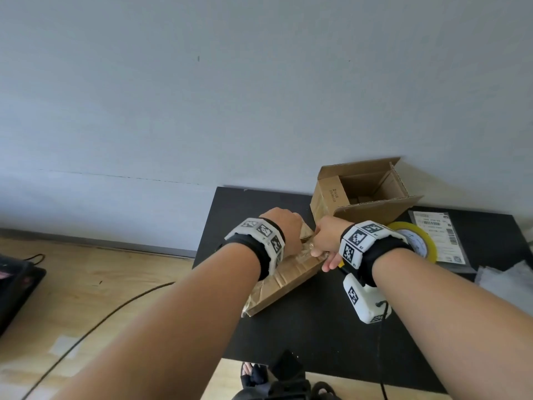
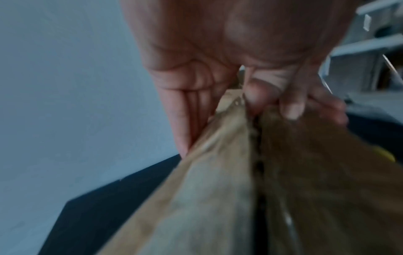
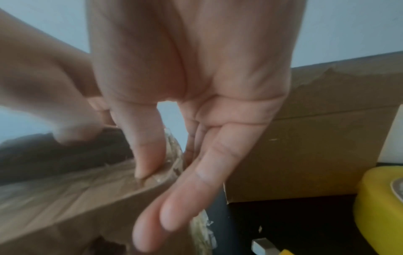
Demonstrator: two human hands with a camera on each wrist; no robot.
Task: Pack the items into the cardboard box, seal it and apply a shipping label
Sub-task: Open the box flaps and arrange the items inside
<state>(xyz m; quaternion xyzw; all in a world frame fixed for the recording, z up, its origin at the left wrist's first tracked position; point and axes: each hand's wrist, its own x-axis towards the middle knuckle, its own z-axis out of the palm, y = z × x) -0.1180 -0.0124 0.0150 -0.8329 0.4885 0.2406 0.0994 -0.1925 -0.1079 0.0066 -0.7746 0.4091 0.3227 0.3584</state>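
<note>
A worn, tape-covered cardboard box (image 1: 288,281) lies tilted on the black table (image 1: 317,327) in the head view. My left hand (image 1: 284,226) grips its far top flap with curled fingers; the left wrist view shows the fingers (image 2: 292,103) pinching the flap beside the box's (image 2: 207,198) centre seam. My right hand (image 1: 326,243) pinches the neighbouring taped flap edge (image 3: 76,189), with the thumb (image 3: 148,155) on top and the other fingers behind. A second cardboard box (image 1: 366,192) stands open at the back right. What lies inside either box is not visible.
A yellow tape roll (image 1: 418,241) and a shipping label sheet (image 1: 441,235) lie right of my right wrist. White wrapping (image 1: 507,281) sits at the table's right edge. The wall is right behind the table. A cable (image 1: 86,333) runs over the wooden floor at left.
</note>
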